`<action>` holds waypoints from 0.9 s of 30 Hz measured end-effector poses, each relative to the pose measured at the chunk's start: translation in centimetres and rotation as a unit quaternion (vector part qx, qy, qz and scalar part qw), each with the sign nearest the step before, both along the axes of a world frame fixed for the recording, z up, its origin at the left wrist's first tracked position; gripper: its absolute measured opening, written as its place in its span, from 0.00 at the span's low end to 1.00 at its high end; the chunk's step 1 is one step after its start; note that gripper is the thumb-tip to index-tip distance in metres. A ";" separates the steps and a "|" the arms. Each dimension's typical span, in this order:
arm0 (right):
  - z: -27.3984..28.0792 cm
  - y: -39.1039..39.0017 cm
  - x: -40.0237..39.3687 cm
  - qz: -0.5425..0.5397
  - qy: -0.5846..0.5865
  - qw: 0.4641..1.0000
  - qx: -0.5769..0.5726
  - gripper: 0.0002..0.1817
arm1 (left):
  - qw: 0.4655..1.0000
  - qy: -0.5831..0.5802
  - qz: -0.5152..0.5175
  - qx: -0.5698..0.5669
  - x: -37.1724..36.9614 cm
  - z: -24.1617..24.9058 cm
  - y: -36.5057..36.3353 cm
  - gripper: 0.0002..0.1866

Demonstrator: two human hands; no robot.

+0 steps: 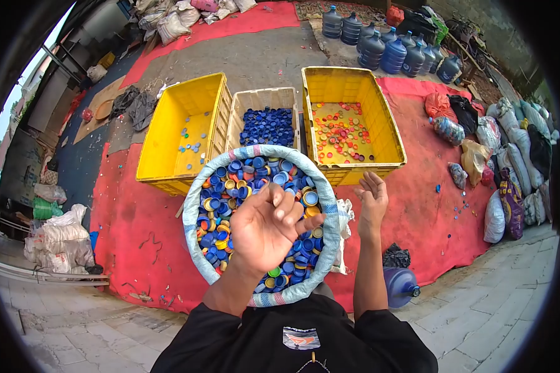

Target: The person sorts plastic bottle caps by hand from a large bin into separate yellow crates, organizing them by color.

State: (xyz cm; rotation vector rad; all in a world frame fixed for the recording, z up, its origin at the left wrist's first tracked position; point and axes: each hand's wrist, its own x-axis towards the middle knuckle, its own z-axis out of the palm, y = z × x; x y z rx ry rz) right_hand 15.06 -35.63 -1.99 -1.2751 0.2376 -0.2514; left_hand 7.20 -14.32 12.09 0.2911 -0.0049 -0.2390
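Observation:
A round sack with a rolled pale-blue rim (195, 233) is full of mixed bottle caps, mostly blue, some yellow, orange and green. Over its middle is my left hand (267, 230), palm turned up, fingers loosely curled and apart, with no cap visible in it. My right hand (372, 198) is raised to the right of the sack, by the near right corner of a yellow crate (392, 140), fingers apart and nothing visible in them. Red and orange caps lie in that crate. A whitish crate (236, 115) holds dark blue caps. Several light-coloured caps lie in the left yellow crate (158, 149).
Red sheeting (429, 217) covers the ground. Blue water jugs (393, 56) stand at the back right, and another jug (399, 286) lies near my right elbow. Filled sacks (494, 217) line the right side; white sacks (62, 239) are piled at left.

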 end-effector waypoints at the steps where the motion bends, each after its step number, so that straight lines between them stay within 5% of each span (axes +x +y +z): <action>1: -0.3 0.9 -0.9 0.013 -0.008 0.995 -0.098 0.23 | 0.997 -0.051 -0.038 -0.045 -2.7 1.1 -0.1 0.14; 4: -0.6 4.0 -3.6 0.013 -0.063 0.918 -0.392 0.17 | 0.969 -0.104 -0.133 -0.180 -9.5 5.2 -0.6 0.17; 7: -0.4 7.1 -4.5 0.051 -0.139 0.845 -0.514 0.17 | 0.934 -0.136 -0.171 -0.283 -12.7 7.8 -0.2 0.19; 19: -1.6 15.4 -4.8 0.134 -0.156 0.747 -0.632 0.19 | 0.927 -0.224 -0.111 -0.280 -19.1 6.6 5.9 0.24; 27: -2.9 17.5 -4.3 0.116 -0.148 0.728 -0.659 0.18 | 0.913 -0.253 -0.066 -0.314 -19.4 8.6 7.0 0.27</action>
